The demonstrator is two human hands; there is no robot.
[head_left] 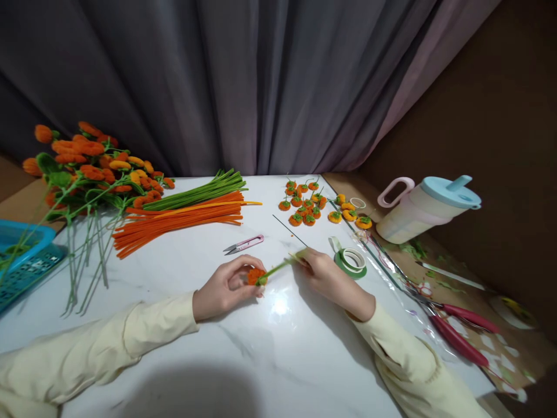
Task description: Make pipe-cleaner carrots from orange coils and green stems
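Counter: flower bunch far left, snips centre, tape roll right, jug far right.

We take the roll of green tape on the white table as our landmark. Just left of it our right hand pinches a thin green-wrapped stem. Further left, our left hand closes on the small orange pompom at the stem's end. Beyond that hand lie pink snips, then orange and green pipe cleaners. Behind the tape sit small orange pompom fruits; to its right, a pink jug and red-handled pliers.
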